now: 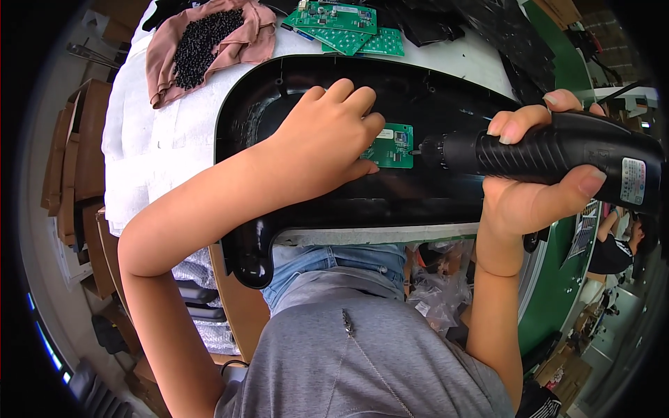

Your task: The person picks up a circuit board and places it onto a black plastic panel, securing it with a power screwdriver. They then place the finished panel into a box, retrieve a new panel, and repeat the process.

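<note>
A green circuit board (398, 143) lies inside a black moulded plastic shell (334, 209), which rests in front of me. My left hand (334, 125) reaches over the shell with curled fingers, thumb and forefinger at the board's left side, holding it; the hand hides that part of the board. Wrapped in my right hand (536, 167) is a black electric screwdriver (509, 155), held level. Its tip points left and meets the board's right edge; whether a screw sits under it is too small to tell.
Beyond the shell, a pink cloth (160, 63) bears a heap of small black screws (202, 45). Several more circuit boards (341, 31) are stacked at the far edge. Black plastic bags (481, 42) lie far right. A co-worker (613, 247) is at the right.
</note>
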### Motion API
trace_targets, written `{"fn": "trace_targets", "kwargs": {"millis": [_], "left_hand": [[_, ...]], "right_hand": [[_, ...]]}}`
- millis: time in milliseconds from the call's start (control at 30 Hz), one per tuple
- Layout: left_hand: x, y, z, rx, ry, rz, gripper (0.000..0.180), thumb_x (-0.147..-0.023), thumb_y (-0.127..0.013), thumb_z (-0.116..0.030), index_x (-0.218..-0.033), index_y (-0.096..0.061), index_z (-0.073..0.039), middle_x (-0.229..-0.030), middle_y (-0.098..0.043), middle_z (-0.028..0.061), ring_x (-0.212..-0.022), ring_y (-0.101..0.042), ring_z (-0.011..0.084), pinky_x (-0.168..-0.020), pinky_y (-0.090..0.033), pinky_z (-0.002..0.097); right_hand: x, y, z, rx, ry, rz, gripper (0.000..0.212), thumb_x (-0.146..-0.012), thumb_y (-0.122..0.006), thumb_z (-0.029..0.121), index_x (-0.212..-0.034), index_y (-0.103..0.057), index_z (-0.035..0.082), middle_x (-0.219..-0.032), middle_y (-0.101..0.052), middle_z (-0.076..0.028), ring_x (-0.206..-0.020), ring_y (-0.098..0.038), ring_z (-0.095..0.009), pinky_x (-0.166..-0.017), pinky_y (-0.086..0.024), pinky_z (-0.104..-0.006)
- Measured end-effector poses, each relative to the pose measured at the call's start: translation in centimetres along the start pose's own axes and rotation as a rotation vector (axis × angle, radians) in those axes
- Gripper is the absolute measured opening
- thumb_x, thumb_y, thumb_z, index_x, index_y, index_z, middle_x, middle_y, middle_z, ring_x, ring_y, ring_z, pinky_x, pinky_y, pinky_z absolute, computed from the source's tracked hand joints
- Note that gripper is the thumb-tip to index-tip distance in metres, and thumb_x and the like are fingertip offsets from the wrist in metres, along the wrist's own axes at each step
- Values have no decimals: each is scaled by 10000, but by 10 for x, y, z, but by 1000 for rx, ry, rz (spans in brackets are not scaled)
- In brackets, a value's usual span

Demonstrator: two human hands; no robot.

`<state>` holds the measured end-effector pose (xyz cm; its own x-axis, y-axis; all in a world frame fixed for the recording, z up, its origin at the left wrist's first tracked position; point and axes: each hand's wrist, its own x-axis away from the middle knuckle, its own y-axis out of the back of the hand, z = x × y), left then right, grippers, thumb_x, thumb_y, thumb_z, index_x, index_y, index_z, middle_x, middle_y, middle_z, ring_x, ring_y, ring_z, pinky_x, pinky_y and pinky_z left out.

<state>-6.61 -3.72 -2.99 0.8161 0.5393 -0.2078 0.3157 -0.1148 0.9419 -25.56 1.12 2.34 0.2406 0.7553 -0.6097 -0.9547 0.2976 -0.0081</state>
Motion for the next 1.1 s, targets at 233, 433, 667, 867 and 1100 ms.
{"fn": "trace_targets", "kwargs": {"millis": [233,433,667,867,1100], "left_hand": [[1,-2,0,-16,-22,-37,360,-657,-694,-299,-877,-581,-37,-891,-480,72,-861,-463,215,-683,-406,312],[2,-4,1,-38,-31,-36,359,-663,-693,-299,-892,-587,-43,-891,-481,65,-865,-464,209,-683,-410,309],[1,-4,-1,-45,-7,4,384,-653,-696,-283,-927,-572,-43,-916,-475,65,-882,-458,209,-719,-408,308],[1,-4,-1,-48,11,24,384,-649,-697,-281,-920,-563,-45,-930,-473,61,-894,-457,204,-733,-409,302],[3,-8,0,-80,-22,-25,359,-663,-698,-292,-902,-598,-44,-912,-502,65,-906,-469,218,-681,-438,319]], "right_hand": [[2,-4,1,134,70,41,646,-799,-466,549,-1187,-298,61,-1002,-472,-142,-592,-511,-185,-533,-444,-338],[2,-15,5,178,82,127,639,-802,-484,519,-1186,-295,45,-975,-474,-147,-579,-508,-187,-525,-448,-336],[2,-19,2,121,82,147,606,-803,-522,461,-1174,-308,33,-906,-477,-139,-570,-505,-189,-513,-449,-327],[4,-23,3,137,70,168,572,-801,-535,439,-1158,-330,42,-852,-469,-123,-564,-505,-190,-512,-449,-322],[14,-28,2,34,72,107,558,-795,-524,451,-1145,-348,53,-879,-483,-138,-566,-507,-190,-511,-446,-326]]}}
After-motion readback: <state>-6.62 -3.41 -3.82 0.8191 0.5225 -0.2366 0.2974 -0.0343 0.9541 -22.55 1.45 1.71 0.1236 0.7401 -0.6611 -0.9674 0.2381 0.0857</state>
